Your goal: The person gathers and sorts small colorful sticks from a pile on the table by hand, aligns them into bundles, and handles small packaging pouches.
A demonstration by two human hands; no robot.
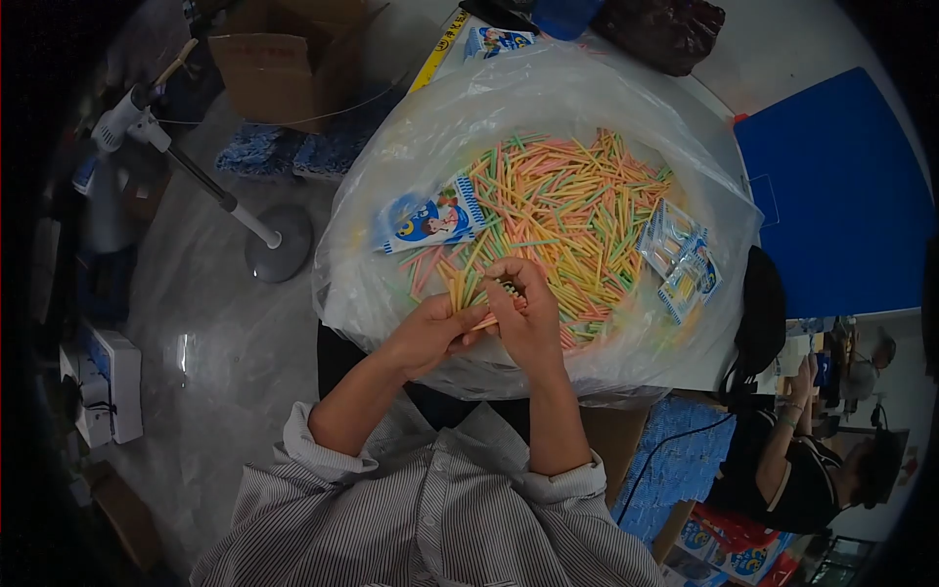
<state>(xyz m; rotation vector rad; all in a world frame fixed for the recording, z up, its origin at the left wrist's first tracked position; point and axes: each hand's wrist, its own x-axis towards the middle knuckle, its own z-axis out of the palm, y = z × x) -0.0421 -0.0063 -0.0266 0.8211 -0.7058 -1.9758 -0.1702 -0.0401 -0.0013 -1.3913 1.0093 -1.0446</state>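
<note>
A big heap of thin pastel sticks (577, 225) in yellow, pink, orange and green lies in a clear plastic bag (391, 186) spread wide open. At the heap's near edge, my left hand (427, 336) is closed around a few yellow and pink sticks. My right hand (528, 318) meets it with curled fingers, gripping a small bundle whose ends show by the thumb. Left of the heap lies a blue and white printed packet (432, 217). On the right side rest clear packets (682, 259) with sticks inside.
A blue board (836, 196) stands at the right beside a black item (761, 313). Behind are a cardboard box (264, 73) and a dark maroon bag (660, 31). A round-based stand (279, 243) is on the floor to the left. Another person (797, 465) sits at the lower right.
</note>
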